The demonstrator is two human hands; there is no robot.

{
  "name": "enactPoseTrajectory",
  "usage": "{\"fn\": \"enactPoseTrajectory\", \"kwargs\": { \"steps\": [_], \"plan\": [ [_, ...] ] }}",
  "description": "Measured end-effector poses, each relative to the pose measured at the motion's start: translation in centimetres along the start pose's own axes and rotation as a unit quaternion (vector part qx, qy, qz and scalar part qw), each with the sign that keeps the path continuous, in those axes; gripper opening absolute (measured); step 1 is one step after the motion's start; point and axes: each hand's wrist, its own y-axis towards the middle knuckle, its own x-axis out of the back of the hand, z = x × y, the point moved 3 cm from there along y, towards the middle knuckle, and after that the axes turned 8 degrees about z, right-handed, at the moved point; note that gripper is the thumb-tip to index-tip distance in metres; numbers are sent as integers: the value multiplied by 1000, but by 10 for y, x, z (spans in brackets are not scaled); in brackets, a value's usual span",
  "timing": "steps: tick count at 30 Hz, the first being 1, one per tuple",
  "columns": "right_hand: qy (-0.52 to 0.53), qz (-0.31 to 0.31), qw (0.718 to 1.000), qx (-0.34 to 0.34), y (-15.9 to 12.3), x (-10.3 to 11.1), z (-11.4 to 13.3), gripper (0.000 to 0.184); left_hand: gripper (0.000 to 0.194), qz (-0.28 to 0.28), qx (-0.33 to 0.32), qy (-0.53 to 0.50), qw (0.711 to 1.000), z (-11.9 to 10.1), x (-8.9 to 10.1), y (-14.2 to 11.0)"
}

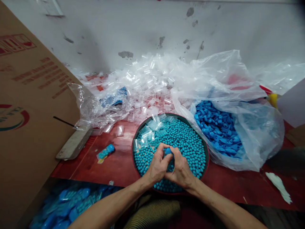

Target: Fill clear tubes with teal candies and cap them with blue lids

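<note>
Wall (152, 28): lit dimly and coolly, darkening into the upper right corner.
Clear plastic pieces (147, 71): dotted with small white glare.
Tabletop (111, 170): glossy, catching pale reflections left of center.
Carton (43, 92): stretched toward the left edge, softly blurred in its print.
Below the tabletop: mostly deep in shadow.

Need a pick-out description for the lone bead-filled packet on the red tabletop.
Find the big round tray of turquoise beads on the red table. Left of it, before the grey block, lies a small see-through packet. Unlike the colourless clear piece just behind it, this one shows turquoise beads and a bright blue end.
</note>
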Motion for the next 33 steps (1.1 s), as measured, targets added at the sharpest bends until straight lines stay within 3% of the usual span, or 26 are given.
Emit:
{"fn": "enactPoseTrajectory", "kwargs": {
  "steps": [2,5,8,10,12,14,16,17,21,24,28,30,33],
  "plan": [
    [13,41,999,-27,-2,-4,3,68,13,4,2,47,999,3,2,-4],
    [23,154,987,-43,0,-5,15,74,17,11,11,109,994,6,17,-14],
    [7,240,971,-19,7,2,24,85,25,15,45,139,989,6,57,-29],
    [-17,252,967,-24,11,9,19,72,30,5,98,189,977,7,91,-41],
    [-36,245,968,-44,12,15,6,52,31,-28,151,333,930,6,122,-51],
    [-43,233,970,-59,11,20,-10,42,31,-93,190,498,841,3,139,-57],
    [-47,224,971,-64,12,22,-23,37,32,-134,185,587,777,-1,135,-53],
    [-52,217,973,-65,14,23,-27,35,33,-135,170,599,771,-1,127,-47],
    [-105,205,972,-45,41,17,-22,30,34,-68,145,592,790,6,81,-10],
    [-153,241,957,50,69,-4,-4,29,34,-58,154,603,780,8,63,10],
    [-183,285,935,104,94,-34,-4,22,30,-70,160,575,799,10,68,16],
    [-180,271,943,75,98,-38,-14,20,29,-65,157,524,835,13,75,18],
    [-154,258,954,-18,93,-33,-31,23,36,-61,151,414,896,20,78,24]
  ]
}}
